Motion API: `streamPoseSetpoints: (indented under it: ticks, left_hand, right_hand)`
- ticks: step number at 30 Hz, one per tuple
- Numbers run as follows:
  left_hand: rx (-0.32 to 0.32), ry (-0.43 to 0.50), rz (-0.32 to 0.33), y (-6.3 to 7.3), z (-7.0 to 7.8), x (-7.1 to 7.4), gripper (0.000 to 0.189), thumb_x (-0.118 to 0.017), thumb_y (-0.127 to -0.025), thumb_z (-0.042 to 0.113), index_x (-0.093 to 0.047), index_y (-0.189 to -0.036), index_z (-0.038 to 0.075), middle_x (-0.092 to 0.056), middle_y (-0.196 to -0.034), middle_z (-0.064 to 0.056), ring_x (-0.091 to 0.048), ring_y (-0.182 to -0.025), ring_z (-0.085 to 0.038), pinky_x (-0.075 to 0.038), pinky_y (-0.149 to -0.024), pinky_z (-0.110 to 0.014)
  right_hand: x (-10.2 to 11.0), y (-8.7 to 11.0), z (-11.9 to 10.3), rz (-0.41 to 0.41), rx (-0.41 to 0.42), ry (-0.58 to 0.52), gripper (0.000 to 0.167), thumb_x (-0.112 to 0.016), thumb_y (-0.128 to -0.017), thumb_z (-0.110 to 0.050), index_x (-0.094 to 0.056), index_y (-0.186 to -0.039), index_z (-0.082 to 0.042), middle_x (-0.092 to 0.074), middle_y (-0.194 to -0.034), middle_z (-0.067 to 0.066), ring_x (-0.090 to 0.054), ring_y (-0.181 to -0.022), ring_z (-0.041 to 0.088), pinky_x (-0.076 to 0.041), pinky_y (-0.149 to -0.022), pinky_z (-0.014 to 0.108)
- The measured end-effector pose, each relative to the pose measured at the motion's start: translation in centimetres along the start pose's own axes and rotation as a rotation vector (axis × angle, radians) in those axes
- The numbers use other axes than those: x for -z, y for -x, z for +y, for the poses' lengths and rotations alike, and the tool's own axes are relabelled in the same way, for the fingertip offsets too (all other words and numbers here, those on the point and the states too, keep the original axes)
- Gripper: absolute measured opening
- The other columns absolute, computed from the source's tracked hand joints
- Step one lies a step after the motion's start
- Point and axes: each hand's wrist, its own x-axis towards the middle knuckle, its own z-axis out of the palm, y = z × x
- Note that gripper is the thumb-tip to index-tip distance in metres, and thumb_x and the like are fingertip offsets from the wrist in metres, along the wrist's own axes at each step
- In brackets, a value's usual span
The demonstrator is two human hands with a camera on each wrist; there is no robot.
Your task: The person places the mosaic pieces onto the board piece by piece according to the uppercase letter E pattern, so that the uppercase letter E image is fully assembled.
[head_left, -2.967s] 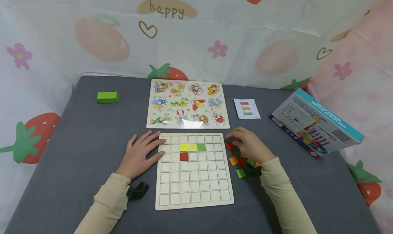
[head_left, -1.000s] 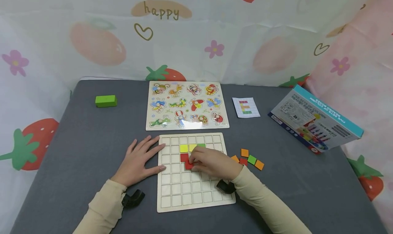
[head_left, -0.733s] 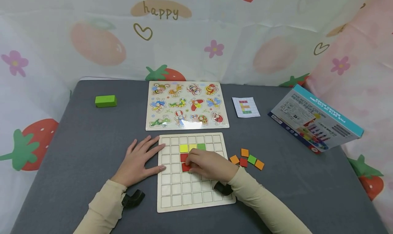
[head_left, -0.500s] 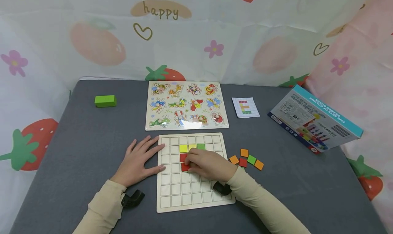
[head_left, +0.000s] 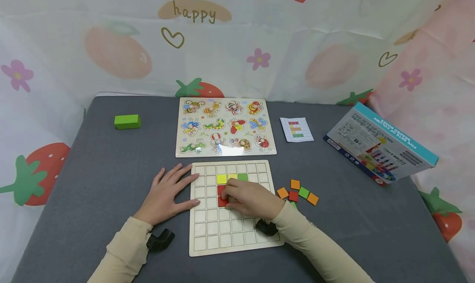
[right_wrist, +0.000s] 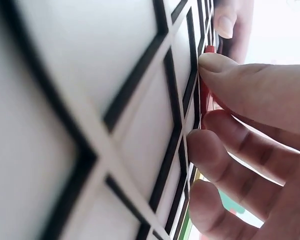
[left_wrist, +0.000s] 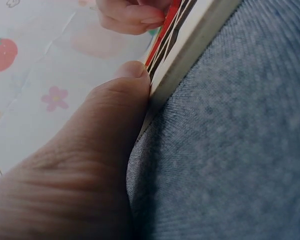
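Note:
A wooden grid board (head_left: 236, 241) lies in front of me. My left hand (head_left: 163, 196) rests at its left edge with fingers spread, thumb and fingertips touching the rim. Over the grid, my right hand (head_left: 254, 198) pinches a red square tile (head_left: 222, 202) between thumb and fingers. This tile lies in or on the cell just below another red tile (head_left: 221, 189); whether it sits flat I cannot tell. Above them are a yellow tile (head_left: 221, 179), a second yellow one partly hidden by my fingers, and a green tile (head_left: 243, 177). The right wrist view shows the thumb (right_wrist: 225, 67) against the red tile.
Several loose orange, red and green tiles (head_left: 293, 196) lie right of the board; my right sleeve partly covers one. Behind are an insect picture board (head_left: 227, 128), a pattern card (head_left: 297, 130), a tilted box (head_left: 382, 147) and a green block (head_left: 127, 122).
My right hand has moved from the loose tiles to the grid, bringing a red tile. Over the last second, the tile has shifted slightly left, under the other red. The left hand stays on the edge.

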Motion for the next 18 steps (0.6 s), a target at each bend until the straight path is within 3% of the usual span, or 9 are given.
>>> streamPoseSetpoints:
  ticks: [12, 18]
  left_hand:
    - [-0.003, 0.001, 0.007, 0.0, 0.0, 0.0, 0.075, -0.064, -0.081, 0.063, -0.045, -0.144, 0.027, -0.033, -0.154, -0.003, -0.023, -0.144, -0.03, -0.009, -0.115, -0.062]
    - [0.004, 0.006, 0.005, 0.0, 0.0, 0.0, 0.074, -0.063, -0.081, 0.063, -0.046, -0.144, 0.027, -0.034, -0.154, -0.004, -0.024, -0.144, -0.031, -0.009, -0.115, -0.061]
  right_hand:
    - [0.1, 0.0, 0.2, -0.029, 0.008, 0.028, 0.021, -0.07, -0.089, -0.029, -0.064, -0.106, -0.018, -0.057, -0.102, -0.006, -0.052, -0.082, 0.003, -0.05, -0.075, 0.017]
    - [1.8, 2.0, 1.1, 0.019, -0.03, -0.027, 0.022, -0.07, -0.089, -0.024, -0.063, -0.109, -0.017, -0.058, -0.107, -0.006, -0.056, -0.084, 0.005, -0.051, -0.074, 0.018]
